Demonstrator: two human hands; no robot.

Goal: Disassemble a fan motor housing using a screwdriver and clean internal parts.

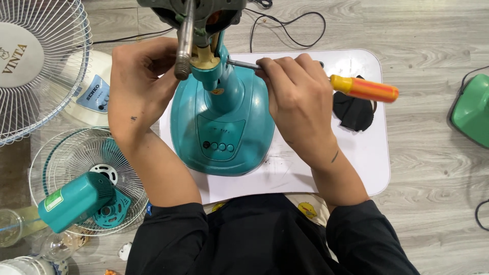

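On the white rounded board [356, 163] we stand the teal plastic fan base [220, 127] upright; our left hand [140, 86] grips its neck to steady it, while our right hand [298, 99] clenches the orange-handled screwdriver [364, 89], tip at the neck joint.

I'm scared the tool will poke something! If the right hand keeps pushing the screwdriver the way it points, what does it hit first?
Probably the teal fan neck: the right hand aims the screwdriver leftward and its tip already sits at the neck joint. Depth is hard to judge.
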